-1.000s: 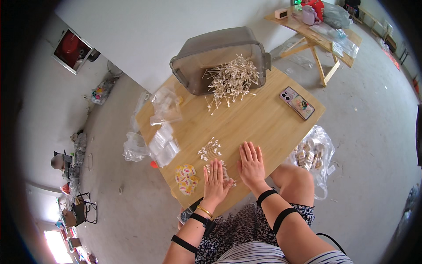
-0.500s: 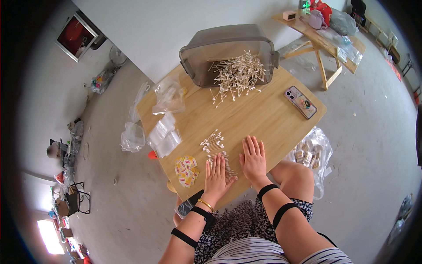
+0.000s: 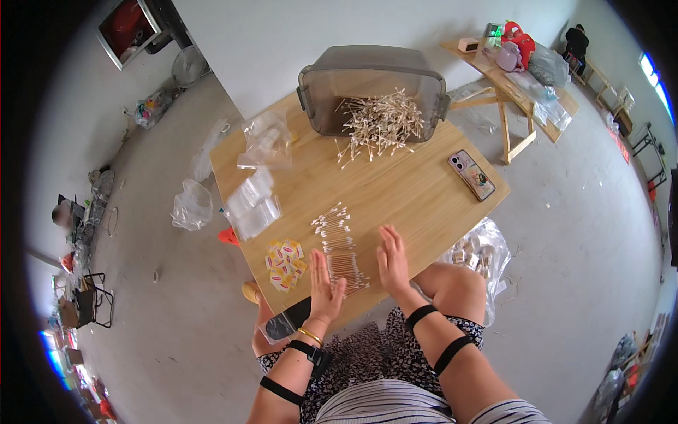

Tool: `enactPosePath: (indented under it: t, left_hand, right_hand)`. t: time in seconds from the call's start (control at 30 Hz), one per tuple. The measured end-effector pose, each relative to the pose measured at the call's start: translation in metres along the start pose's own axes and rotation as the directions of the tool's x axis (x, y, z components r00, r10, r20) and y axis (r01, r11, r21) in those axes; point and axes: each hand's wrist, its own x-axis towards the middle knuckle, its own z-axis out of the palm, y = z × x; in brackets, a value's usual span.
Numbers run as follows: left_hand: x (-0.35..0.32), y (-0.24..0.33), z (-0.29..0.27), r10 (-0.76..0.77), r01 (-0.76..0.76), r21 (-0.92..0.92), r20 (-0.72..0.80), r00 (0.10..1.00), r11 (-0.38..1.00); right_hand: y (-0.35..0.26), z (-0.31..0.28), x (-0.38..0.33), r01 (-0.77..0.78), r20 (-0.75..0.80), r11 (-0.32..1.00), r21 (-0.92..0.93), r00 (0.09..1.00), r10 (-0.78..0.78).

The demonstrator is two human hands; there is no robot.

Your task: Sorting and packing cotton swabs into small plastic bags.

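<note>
A row of cotton swabs (image 3: 343,262) lies side by side on the wooden table (image 3: 417,194), with a looser spread of swabs at its far end. My left hand (image 3: 325,291) stands on edge along the left side of the row, fingers straight, thumb toward the swabs. On the other side my right hand (image 3: 393,260) is raised on edge, fingers stretched out, a little apart from the row. Neither hand holds anything. Small yellow-and-white printed slips (image 3: 284,264) lie in a loose pile left of my left hand.
A tipped grey plastic bin (image 3: 328,116) at the back spills a heap of cotton swabs (image 3: 385,121). Clear plastic bags (image 3: 254,203) lie at the left edge, a phone (image 3: 472,175) at the right. A bag of small packs (image 3: 480,251) sits beside my knee. A dark phone-like slab (image 3: 288,319) lies near my left wrist.
My hands have lifted from lying palm-down and turned on edge. The left has moved off the swabs to their left side, uncovering the row. The whole view has shifted slightly.
</note>
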Motion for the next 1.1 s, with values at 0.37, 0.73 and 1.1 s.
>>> enactPosePath:
  t: [0.37,0.73,1.1]
  left_hand:
    - [-0.008,0.021,0.019,-0.090,0.030,-0.402,-0.133,0.987,0.915]
    - [-0.012,0.019,-0.006,0.015,-0.088,0.480,0.154,0.988,0.873]
    - [-0.024,0.026,0.027,0.011,-0.179,0.587,0.278,0.960,0.790]
  right_hand:
    - [-0.037,0.050,-0.041,0.018,-0.028,0.945,0.326,1.000,-0.009]
    - [-0.014,0.005,-0.028,0.031,-0.023,1.000,0.002,0.999,-0.031]
    - [-0.002,0.002,-0.016,0.099,-0.019,0.966,-0.237,0.994,-0.107]
